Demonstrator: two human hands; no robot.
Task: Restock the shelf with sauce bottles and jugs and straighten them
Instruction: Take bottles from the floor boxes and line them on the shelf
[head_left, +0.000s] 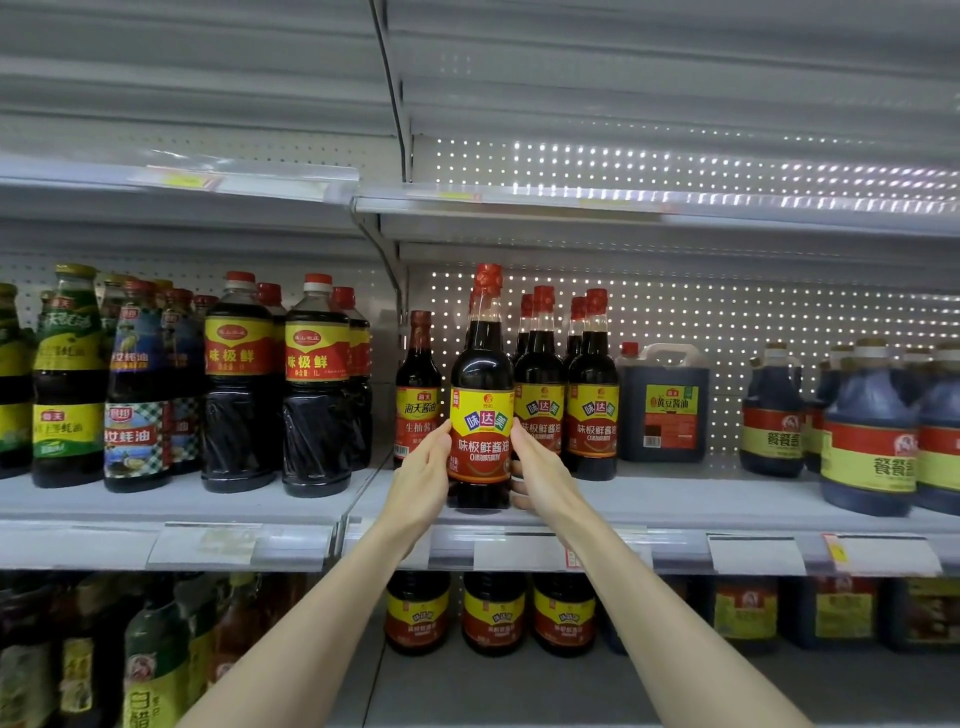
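Nearest on my feed, both forearms lay stretched up toward the soy sauce bottle. The left hand gripped the bottle's left side at the label, fingers curled behind it and thumb at the front edge. The right hand gripped the right side, its fingertips curled in low by the base. The bottle stood upright between the two hands, red cap on top and label facing me. Its base was at the front edge of the middle shelf; I could not tell whether it rested there or hung just clear.

Below the bottle I saw the price strip and three lower-shelf bottles with the same label. Just left of the bottle and a little behind it stood a slimmer soy bottle. Just right of it stood twin-label bottles in rows, close together. Farther right stood a square jug, then blue-tinted jugs. Behind the bottle ran the perforated back panel.
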